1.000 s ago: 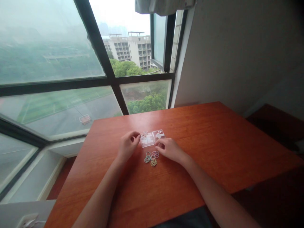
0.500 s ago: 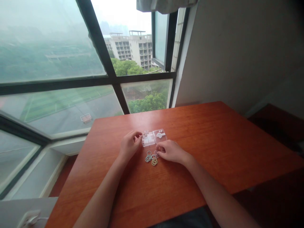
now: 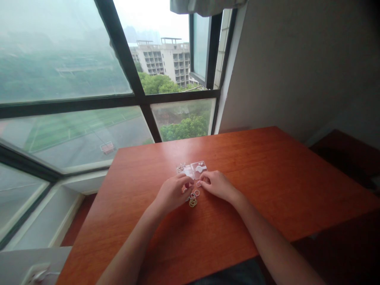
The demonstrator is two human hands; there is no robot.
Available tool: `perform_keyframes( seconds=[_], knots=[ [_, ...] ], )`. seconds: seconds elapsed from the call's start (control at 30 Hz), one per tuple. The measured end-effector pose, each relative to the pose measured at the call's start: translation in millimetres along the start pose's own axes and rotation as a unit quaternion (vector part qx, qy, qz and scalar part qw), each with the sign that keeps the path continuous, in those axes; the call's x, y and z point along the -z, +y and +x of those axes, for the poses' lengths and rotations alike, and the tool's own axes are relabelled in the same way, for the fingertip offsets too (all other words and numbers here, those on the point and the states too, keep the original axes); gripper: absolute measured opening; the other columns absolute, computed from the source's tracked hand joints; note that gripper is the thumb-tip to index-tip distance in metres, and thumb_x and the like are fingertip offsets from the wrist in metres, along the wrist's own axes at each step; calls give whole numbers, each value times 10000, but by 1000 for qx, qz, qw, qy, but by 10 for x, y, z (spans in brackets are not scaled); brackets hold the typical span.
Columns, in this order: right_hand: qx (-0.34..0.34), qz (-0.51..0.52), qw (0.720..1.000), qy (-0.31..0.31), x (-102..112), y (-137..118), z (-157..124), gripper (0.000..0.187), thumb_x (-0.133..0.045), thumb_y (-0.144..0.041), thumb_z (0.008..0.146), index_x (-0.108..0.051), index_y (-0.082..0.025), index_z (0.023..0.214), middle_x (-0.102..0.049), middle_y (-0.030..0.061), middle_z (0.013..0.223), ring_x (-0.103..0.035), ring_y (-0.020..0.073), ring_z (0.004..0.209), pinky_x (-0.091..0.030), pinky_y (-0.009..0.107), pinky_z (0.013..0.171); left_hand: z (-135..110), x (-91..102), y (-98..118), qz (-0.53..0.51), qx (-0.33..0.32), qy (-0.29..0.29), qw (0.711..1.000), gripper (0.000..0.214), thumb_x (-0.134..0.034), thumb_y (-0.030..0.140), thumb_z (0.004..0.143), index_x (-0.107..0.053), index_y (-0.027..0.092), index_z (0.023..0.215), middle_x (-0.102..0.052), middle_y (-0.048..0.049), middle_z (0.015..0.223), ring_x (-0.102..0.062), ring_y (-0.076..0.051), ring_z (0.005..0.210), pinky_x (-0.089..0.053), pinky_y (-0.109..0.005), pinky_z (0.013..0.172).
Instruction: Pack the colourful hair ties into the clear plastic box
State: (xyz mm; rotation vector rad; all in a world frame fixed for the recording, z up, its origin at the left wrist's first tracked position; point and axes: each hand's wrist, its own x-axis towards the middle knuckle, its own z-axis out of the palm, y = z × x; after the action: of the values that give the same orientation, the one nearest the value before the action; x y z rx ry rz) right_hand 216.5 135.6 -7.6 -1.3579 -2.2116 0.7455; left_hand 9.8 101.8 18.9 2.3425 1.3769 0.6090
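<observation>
My right hand (image 3: 216,184) pinches a small pink hair tie (image 3: 198,183) between thumb and fingertips, just in front of a clear plastic box (image 3: 199,170). Close by on the left, my left hand (image 3: 175,190) has curved fingers, with thumb and forefinger a little apart and no held thing visible. It partly covers the loose hair ties on the table. Among these, a yellowish group of hair ties (image 3: 192,202) lies nearest me, and a pale hair tie (image 3: 197,193) is beside it. More hair ties (image 3: 180,168) are at the left end of the open box.
Everything stands on a reddish-brown wooden table (image 3: 255,158). Behind it is a dark-framed window (image 3: 89,102), with one pane swung open. A grey wall (image 3: 285,71) rises at the right. A white socket with a plug (image 3: 38,274) is low at the left.
My left hand has moved from the box's left end rightward and toward me, near my right hand. The right hand has lifted a pink hair tie slightly away from the pile.
</observation>
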Motion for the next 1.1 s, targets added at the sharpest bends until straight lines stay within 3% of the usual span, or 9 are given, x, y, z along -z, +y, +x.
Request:
perform_keyframes(
  seconds=[0.17,0.3,0.53,0.83,1.1],
  knots=[
    [11,16,1000,11,27,-20,-11,102,-639,-249,816,-703,-208,885,-674,-9,678,-577,120,601,-341,208,558,-31,-38,120,38,-26,-71,996,105,-584,208,805,-671,227,862,-677,-18,861,-586,-142,699,-381,-232,622],
    [65,11,998,-19,4,-63,-31,108,-628,-188,801,-718,-220,849,-672,-16,681,-578,113,621,-353,204,585,-51,-31,65,62,-22,-98,993,130,-588,189,793,-677,249,866,-684,-8,843,-594,-153,692,-359,-232,598],
    [73,-47,995,-52,-48,-115,-60,79,-671,-230,783,-729,-254,831,-712,0,777,-615,146,713,-357,229,613,-51,-65,-118,79,15,-77,994,115,-548,210,830,-660,219,811,-648,-22,805,-593,-140,676,-358,-219,596],
    [60,-67,995,-40,-33,-150,-34,67,-653,-217,782,-716,-239,785,-693,-5,716,-584,128,645,-303,226,563,-10,-23,-43,31,18,-29,999,129,-526,190,837,-652,202,814,-623,-19,782,-549,-120,644,-375,-216,607],
    [77,-62,993,-57,-21,-128,-59,88,-654,-195,779,-718,-253,794,-703,-7,749,-597,134,675,-322,226,586,-6,-35,-38,7,11,-34,999,127,-536,176,817,-661,197,807,-625,-14,756,-539,-120,646,-372,-215,604]
  ],
)
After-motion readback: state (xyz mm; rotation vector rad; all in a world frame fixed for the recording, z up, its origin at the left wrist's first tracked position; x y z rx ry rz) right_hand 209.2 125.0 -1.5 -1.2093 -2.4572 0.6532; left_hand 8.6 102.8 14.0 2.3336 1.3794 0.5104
